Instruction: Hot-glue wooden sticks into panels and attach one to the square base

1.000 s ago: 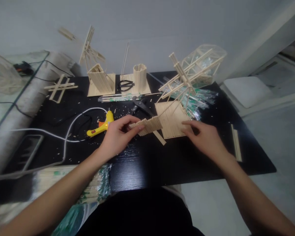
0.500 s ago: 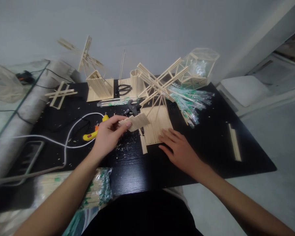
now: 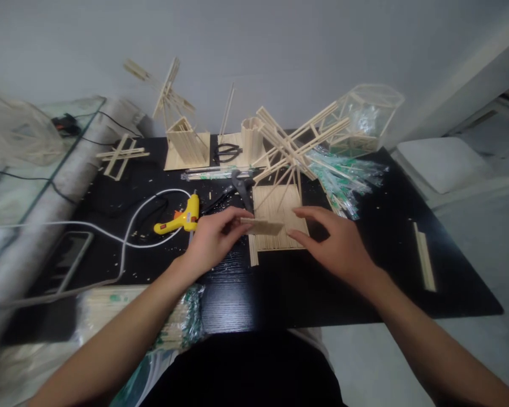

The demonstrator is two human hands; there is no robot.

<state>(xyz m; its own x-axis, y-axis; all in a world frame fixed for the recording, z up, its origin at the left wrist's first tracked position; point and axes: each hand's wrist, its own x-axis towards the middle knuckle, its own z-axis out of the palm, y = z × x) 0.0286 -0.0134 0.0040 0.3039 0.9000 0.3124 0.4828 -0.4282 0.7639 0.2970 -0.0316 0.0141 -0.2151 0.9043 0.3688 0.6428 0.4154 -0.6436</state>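
My left hand (image 3: 218,234) pinches one end of a small panel of wooden sticks (image 3: 266,227), held almost edge-on to me. Over on the other side, my right hand (image 3: 328,234) has thumb and fingers apart close to the panel's far end, with nothing between them. Beneath the panel lies a square base of sticks (image 3: 275,198), partly covered by it. A windmill-like frame of thin sticks (image 3: 287,150) rises from the base's back. A short strip of sticks (image 3: 254,251) lies along the base's left edge.
A yellow glue gun (image 3: 182,217) with a white cord lies left, beside dark pliers (image 3: 240,186). Behind stand a stick tower (image 3: 189,144) and black scissors (image 3: 228,151). Wrapped stick packs (image 3: 343,178) lie back right; a stick bundle (image 3: 424,257) lies right.
The panel has moved right and down in my left hand and tilted edge-on. My right hand has lifted off the base and spread its fingers near the panel. The view has shifted slightly.
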